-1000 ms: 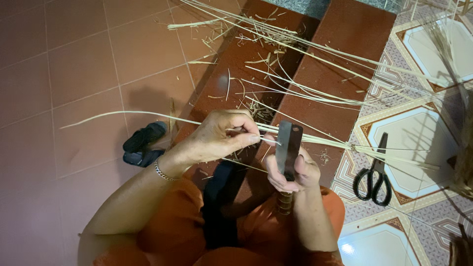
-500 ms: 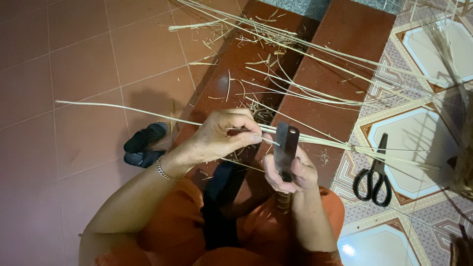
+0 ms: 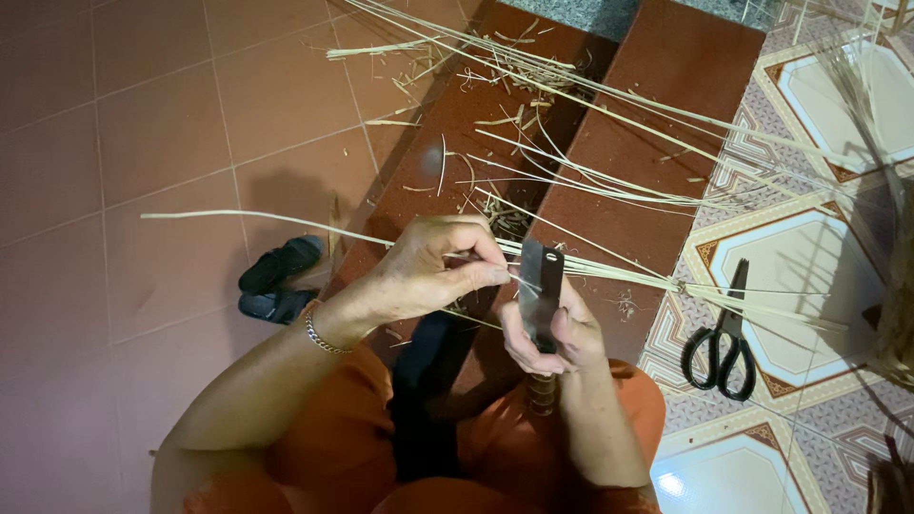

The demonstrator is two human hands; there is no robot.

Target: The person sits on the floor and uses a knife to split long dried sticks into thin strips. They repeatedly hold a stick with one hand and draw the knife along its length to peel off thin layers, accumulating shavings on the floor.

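Red floor tiles (image 3: 143,143) fill the left of your view; pale loose strips (image 3: 590,181) litter the step, too tangled to count. One pair of black scissors (image 3: 722,338) lies right. Your right hand (image 3: 552,328) is closed around one knife blade (image 3: 540,286), handle hidden. Your left hand (image 3: 443,266) pinches one thin cane strip (image 3: 286,227) against the blade.

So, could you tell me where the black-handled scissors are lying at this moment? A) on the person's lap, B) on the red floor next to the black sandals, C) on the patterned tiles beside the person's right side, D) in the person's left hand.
C: the scissors lie shut on the patterned tiles, apart from the right hand, which grips a flat metal blade.
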